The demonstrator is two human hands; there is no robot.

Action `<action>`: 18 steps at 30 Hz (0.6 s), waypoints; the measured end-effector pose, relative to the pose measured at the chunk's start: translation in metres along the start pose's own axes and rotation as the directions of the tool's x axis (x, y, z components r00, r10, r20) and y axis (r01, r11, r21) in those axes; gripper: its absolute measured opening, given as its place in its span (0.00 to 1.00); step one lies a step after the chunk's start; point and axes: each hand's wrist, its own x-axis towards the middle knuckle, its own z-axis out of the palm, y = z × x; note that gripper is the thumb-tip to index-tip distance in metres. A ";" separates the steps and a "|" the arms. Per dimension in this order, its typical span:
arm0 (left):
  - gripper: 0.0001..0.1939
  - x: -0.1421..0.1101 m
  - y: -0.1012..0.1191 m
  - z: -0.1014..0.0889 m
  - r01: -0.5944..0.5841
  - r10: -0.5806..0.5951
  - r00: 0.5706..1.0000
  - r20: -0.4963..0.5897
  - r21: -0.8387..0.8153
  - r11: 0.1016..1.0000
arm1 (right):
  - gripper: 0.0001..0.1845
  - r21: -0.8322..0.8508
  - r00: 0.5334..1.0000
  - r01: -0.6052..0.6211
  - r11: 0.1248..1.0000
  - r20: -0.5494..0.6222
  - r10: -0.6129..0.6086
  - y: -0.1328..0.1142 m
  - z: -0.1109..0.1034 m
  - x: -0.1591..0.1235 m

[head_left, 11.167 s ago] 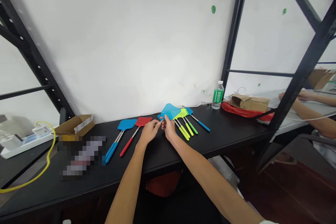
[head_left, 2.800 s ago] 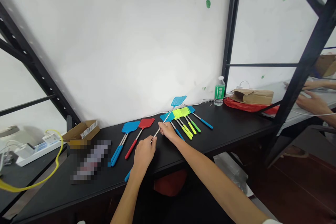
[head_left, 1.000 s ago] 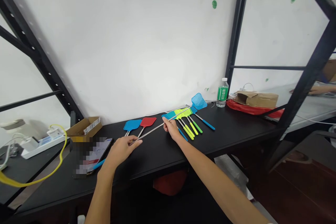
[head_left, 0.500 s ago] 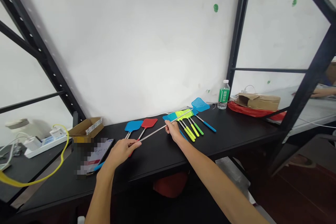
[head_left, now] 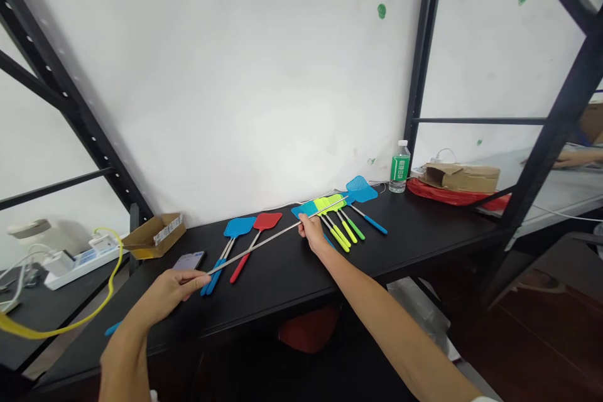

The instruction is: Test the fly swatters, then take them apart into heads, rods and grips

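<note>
A blue fly swatter point(head_left: 362, 189) with a long thin metal rod stretches across the desk, its mesh head to the right. My right hand point(head_left: 311, 230) pinches the rod near the middle. My left hand point(head_left: 172, 292) grips it farther down at the left, and the tip of its blue handle shows beyond that wrist. Beneath the rod lie two blue fly swatters point(head_left: 240, 226) and a red fly swatter point(head_left: 267, 220). Just past my right hand, several yellow and green fly swatters point(head_left: 336, 202) lie fanned out with blue ones at both sides.
A phone point(head_left: 190, 261) and an opened cardboard box point(head_left: 155, 235) are at the left, near a white power strip point(head_left: 85, 267) and yellow cable. Back right stand a water bottle point(head_left: 400, 167) and a brown carton point(head_left: 461, 177) on red plastic. Another person's arm shows far right.
Over the seconds, the held swatter's rod has lengthened. My left hand has slid down and left along with the handle, while my right hand stays nearly in place. The swatter has swung toward the right.
</note>
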 end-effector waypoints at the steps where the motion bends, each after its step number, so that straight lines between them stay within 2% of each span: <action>1: 0.23 0.000 -0.002 -0.002 0.012 -0.012 1.000 -0.014 0.011 1.000 | 0.19 0.000 1.000 0.003 1.000 -0.001 -0.003 0.000 0.000 0.000; 3: 0.22 0.002 0.000 -0.003 0.007 0.001 0.997 -0.079 0.105 0.994 | 0.20 0.010 1.000 0.001 1.000 -0.002 -0.001 -0.002 0.000 0.000; 5: 0.21 0.005 0.010 0.001 -0.025 0.085 0.970 -0.227 0.258 0.966 | 0.21 0.047 1.000 -0.023 0.999 -0.004 0.023 -0.004 0.000 0.000; 6: 0.19 0.006 0.018 0.005 -0.040 0.155 0.930 -0.332 0.329 0.944 | 0.21 0.079 0.999 -0.035 0.996 -0.008 0.036 -0.005 0.000 0.000; 7: 0.18 0.008 0.028 0.011 -0.076 0.248 0.870 -0.425 0.382 0.921 | 0.21 0.115 0.999 -0.044 0.992 -0.013 0.045 -0.007 0.000 0.000; 9: 0.18 0.010 0.051 0.027 -0.180 0.422 0.735 -0.531 0.447 0.876 | 0.22 0.171 0.998 -0.049 0.984 -0.022 0.053 -0.009 0.000 -0.001; 10: 0.18 0.011 0.064 0.036 -0.232 0.465 0.683 -0.563 0.436 0.869 | 0.23 0.186 0.998 -0.046 0.981 -0.022 0.051 -0.010 0.000 -0.002; 11: 0.17 0.013 0.075 0.046 -0.287 0.476 0.655 -0.587 0.390 0.875 | 0.23 0.191 0.999 -0.042 0.981 -0.017 0.046 -0.011 0.000 -0.003; 12: 0.17 0.014 0.085 0.057 -0.344 0.455 0.667 -0.589 0.298 0.890 | 0.24 0.188 0.999 -0.040 0.981 -0.010 0.043 -0.012 0.000 -0.004; 13: 0.17 0.017 0.092 0.068 -0.385 0.403 0.719 -0.566 0.158 0.909 | 0.24 0.182 0.999 -0.037 0.983 0.001 0.037 -0.012 0.001 -0.004; 14: 0.19 0.020 0.097 0.078 -0.400 0.344 0.793 -0.503 -0.005 0.916 | 0.24 0.178 0.999 -0.032 0.983 0.012 0.030 -0.012 0.001 -0.005; 15: 0.21 0.024 0.098 0.088 -0.387 0.303 0.864 -0.402 -0.145 0.911 | 0.25 0.177 0.999 -0.027 0.984 0.024 0.023 -0.012 0.001 -0.005; 16: 0.22 0.028 0.098 0.097 -0.350 0.272 0.913 -0.303 -0.245 0.904 | 0.25 0.180 0.999 -0.022 0.983 0.035 0.016 -0.012 0.001 -0.005; 17: 0.24 0.033 0.095 0.105 -0.288 0.211 0.945 -0.249 -0.335 0.897 | 0.25 0.186 0.999 -0.019 0.982 0.045 0.010 -0.012 0.001 -0.005; 18: 0.26 0.038 0.091 0.110 -0.223 0.126 0.961 -0.245 -0.422 0.879 | 0.24 0.193 0.999 -0.017 0.981 0.051 0.008 -0.012 0.001 -0.005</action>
